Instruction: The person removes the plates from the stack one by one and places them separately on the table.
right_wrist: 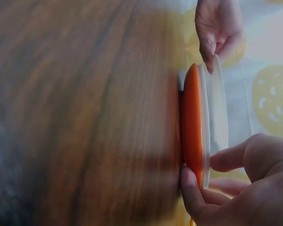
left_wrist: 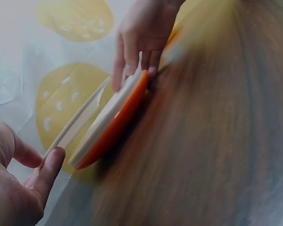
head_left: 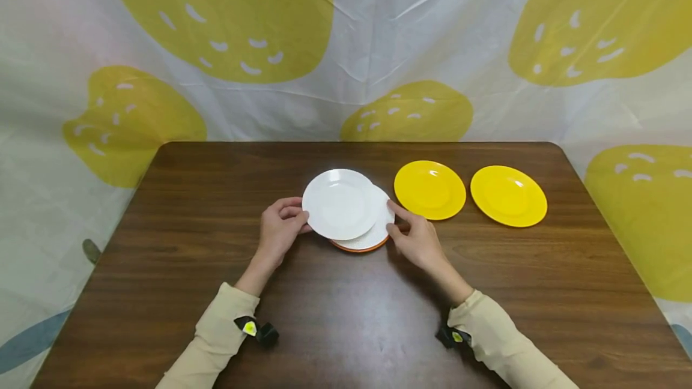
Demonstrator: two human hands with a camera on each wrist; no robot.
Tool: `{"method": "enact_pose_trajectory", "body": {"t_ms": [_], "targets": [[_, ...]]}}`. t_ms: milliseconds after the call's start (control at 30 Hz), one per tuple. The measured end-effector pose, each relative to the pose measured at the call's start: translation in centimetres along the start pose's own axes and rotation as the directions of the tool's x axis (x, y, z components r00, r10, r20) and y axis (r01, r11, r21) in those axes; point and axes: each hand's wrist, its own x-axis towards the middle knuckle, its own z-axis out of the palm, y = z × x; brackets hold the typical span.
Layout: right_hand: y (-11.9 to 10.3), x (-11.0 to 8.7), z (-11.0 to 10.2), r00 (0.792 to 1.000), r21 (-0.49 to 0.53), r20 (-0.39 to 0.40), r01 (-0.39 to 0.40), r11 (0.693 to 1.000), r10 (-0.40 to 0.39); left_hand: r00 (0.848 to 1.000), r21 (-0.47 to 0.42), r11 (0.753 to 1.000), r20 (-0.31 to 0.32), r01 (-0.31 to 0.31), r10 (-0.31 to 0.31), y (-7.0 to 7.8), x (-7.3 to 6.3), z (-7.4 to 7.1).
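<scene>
My left hand [head_left: 278,230] pinches a round white plate [head_left: 339,204] by its left rim. In the left wrist view this white plate [left_wrist: 78,117] is tilted, raised above the stack. Beneath it, partly covered, lies another white plate [head_left: 378,227] on an orange plate [head_left: 361,250], whose edge shows at the front. My right hand [head_left: 418,239] grips the right rim of this stack. In the right wrist view its fingers [right_wrist: 228,158] lie against the white rim and a digit is low beside the orange plate [right_wrist: 193,122].
Two yellow plates, a nearer one [head_left: 429,191] and a farther one [head_left: 508,196], lie to the right of the stack on the brown wooden table [head_left: 346,317]. A white curtain [head_left: 367,35] with yellow fruit prints hangs behind the table's back edge.
</scene>
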Motion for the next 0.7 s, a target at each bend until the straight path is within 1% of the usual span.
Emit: {"method": "enact_pose_trajectory", "body": {"t_ms": [133,267,467,700], "targets": [[0.2,0.1,0.0,0.999,-0.038,-0.016,0.043,0.998,-0.044,1.000,-0.030,0.999,-0.020,-0.014,0.013,0.3,0.3,-0.7],[0.3,0.1,-0.1,0.998,-0.058,-0.024,0.063,0.996,-0.064,0.999,-0.030,1.000,-0.037,-0.003,0.002,0.5,0.4,-1.2],[0.2,0.0,-0.1,0.999,-0.054,-0.015,0.049,0.997,-0.050,0.997,-0.036,0.999,-0.072,0.005,-0.008,0.4,0.7,-2.1],[0.3,0.0,-0.3,0.999,-0.037,0.005,0.033,0.999,-0.033,0.993,-0.044,0.999,-0.117,0.000,-0.005,0.7,1.0,-3.5]]}}
